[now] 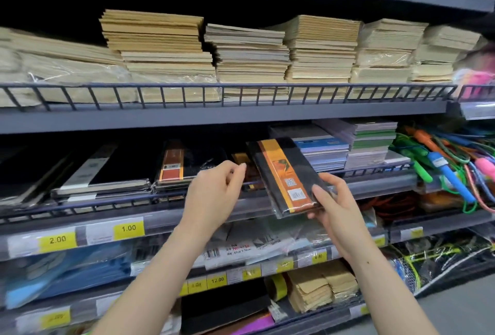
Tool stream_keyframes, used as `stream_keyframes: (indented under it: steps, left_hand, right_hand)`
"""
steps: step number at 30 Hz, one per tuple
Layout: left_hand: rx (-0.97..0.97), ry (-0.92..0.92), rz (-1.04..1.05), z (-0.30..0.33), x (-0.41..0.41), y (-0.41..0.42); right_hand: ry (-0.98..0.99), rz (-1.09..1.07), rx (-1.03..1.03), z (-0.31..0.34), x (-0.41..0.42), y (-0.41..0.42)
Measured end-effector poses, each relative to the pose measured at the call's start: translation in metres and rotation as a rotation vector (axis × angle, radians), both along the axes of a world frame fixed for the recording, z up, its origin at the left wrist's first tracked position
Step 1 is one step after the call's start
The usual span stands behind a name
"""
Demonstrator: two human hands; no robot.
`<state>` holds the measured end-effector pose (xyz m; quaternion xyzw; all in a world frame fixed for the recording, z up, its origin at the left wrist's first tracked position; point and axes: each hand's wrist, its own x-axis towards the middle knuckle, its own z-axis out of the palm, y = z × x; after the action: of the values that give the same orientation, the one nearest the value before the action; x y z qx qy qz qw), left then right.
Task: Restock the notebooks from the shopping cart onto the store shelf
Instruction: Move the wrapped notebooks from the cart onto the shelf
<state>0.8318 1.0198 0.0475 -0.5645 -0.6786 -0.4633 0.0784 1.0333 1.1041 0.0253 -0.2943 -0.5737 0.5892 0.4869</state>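
Both forearms come up from the bottom of the frame toward the middle shelf (203,206). Right hand (330,207), right of centre, grips the lower right corner of a black notebook with orange band (284,174), thumb on the wrapped cover, fingers curled under. Notebook is shrink-wrapped, tilted, long axis running from lower right up toward upper left; its far end is past the wire front rail (107,202), over the shelf, near end hanging out in front of the rail.

Left hand (214,190), centre frame, holds nothing, fingers loosely curled, fingertips near the rail just left of the notebook; whether it touches the stock behind is hard to tell.

Target looks like the gap between the stack of matching orange-band notebooks (184,166), centre left, and the blue and white pads (321,147), right of it. More orange-band copies show low in that gap, behind the left hand. Right hand is the carrying one, so the slot lies forward and slightly left of it.

Judgement: next move needs the notebook swung flat and pushed in over the rail. Room is tight: shelf above is low, pads crowd the right side, loose wrap could snag the rail wires. Cart not in view.
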Motion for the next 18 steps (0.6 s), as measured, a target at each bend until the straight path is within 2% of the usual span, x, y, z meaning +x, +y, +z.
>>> stream_keyframes:
  steps: [2, 4, 6, 9, 18]
  left_hand:
    - [0.144, 0.376, 0.261, -0.001, -0.032, -0.011]
    - [0.131, 0.526, 0.373, -0.01, -0.061, -0.011]
    - [0.042, 0.539, 0.37, -0.02, -0.074, -0.011]
    - [0.036, 0.528, 0.319, -0.029, -0.073, -0.013]
    - [0.099, 0.515, 0.331, -0.035, -0.072, -0.009]
  right_hand:
    - [-0.044, 0.031, 0.001, 0.005, -0.016, 0.01]
    - [-0.137, 0.066, 0.012, 0.007, -0.036, 0.021]
    - [-0.21, 0.041, 0.04, 0.009, -0.058, 0.032]
    - [-0.325, -0.06, 0.136, 0.014, -0.083, 0.046]
    - [-1.029, -0.503, 0.788, -0.009, -0.102, 0.058]
